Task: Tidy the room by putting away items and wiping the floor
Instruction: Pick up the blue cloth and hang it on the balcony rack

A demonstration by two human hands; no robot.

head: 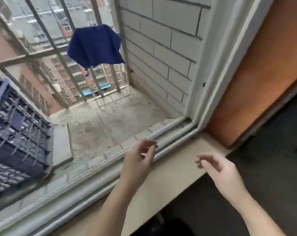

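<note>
A dark blue cloth (95, 46) hangs spread out against the metal window bars (47, 38), well above the concrete ledge. My left hand (139, 159) hovers over the window track (168, 132), fingers loosely curled and apart, holding nothing. My right hand (219, 169) hovers over the beige inner sill (163, 183), fingers apart and empty. Both hands are far below and in front of the cloth.
A dark blue plastic crate (16, 140) stands on the outer concrete ledge (110, 120) at the left. A bent wire rack (113, 99) lies by the bars. A white tiled wall (161, 53) closes the right side; an orange-brown panel (263, 68) lies beyond the frame.
</note>
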